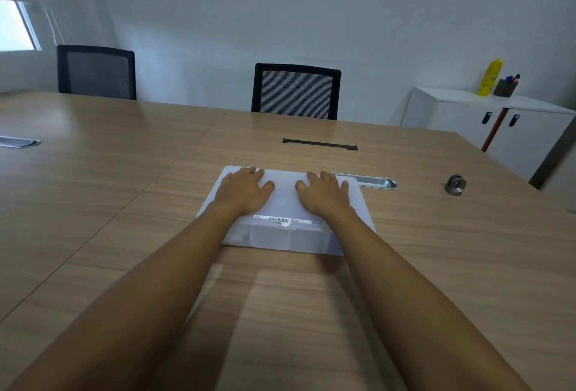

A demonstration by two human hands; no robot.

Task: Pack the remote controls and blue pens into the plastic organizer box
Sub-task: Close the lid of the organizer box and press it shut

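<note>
A translucent white plastic organizer box (285, 236) lies on the wooden table (124, 203) in front of me, with its lid down and a barcode sticker along the near edge. My left hand (241, 189) rests flat on the left half of the lid, fingers spread. On the right half lies my right hand (324, 194), also flat with fingers apart. Neither hand holds anything. The cloudy plastic hides the box's contents. No remote controls or blue pens show on the table.
A silver cable slot (371, 181) sits just behind the box and a black strip (319, 144) further back. A small grey ring-shaped object (455, 185) stands to the right. Two black chairs (296, 91) face the far edge. A white cabinet (486, 119) carries a yellow bottle and a pen cup.
</note>
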